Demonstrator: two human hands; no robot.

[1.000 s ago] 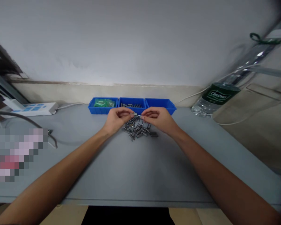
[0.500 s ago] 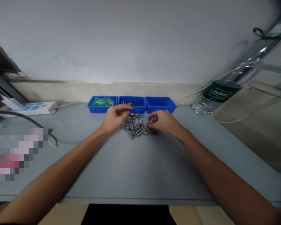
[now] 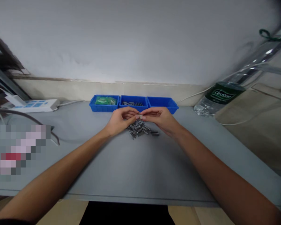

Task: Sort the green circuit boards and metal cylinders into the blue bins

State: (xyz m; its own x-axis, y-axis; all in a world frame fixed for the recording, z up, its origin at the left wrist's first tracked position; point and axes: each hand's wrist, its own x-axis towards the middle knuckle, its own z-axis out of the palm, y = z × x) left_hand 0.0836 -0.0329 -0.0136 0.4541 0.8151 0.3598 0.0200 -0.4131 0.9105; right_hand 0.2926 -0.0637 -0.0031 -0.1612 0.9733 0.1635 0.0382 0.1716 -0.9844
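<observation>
My left hand (image 3: pixel 120 120) and my right hand (image 3: pixel 162 118) meet at the fingertips above a pile of small metal pins and cylinders (image 3: pixel 144 129). Pinched between both thumbs and fingers is a small silvery metal piece (image 3: pixel 140 117), mostly covered, so its exact shape does not show. The pile lies on the grey table, its far part hidden behind my hands. Just beyond my fingers stands the middle blue bin (image 3: pixel 123 107), with several metal cylinders inside.
The left blue bin (image 3: pixel 103 108) holds a green bag with metal parts; another blue bin (image 3: pixel 172 109) stands at right. A power strip (image 3: pixel 41 105) and cables lie at left. A large plastic bottle (image 3: pixel 207 104) stands at back right, against the wall side.
My hands have come together over the pile, the right moving left and the left slightly right. A small metal piece now shows between their fingertips. The view has shifted slightly.
</observation>
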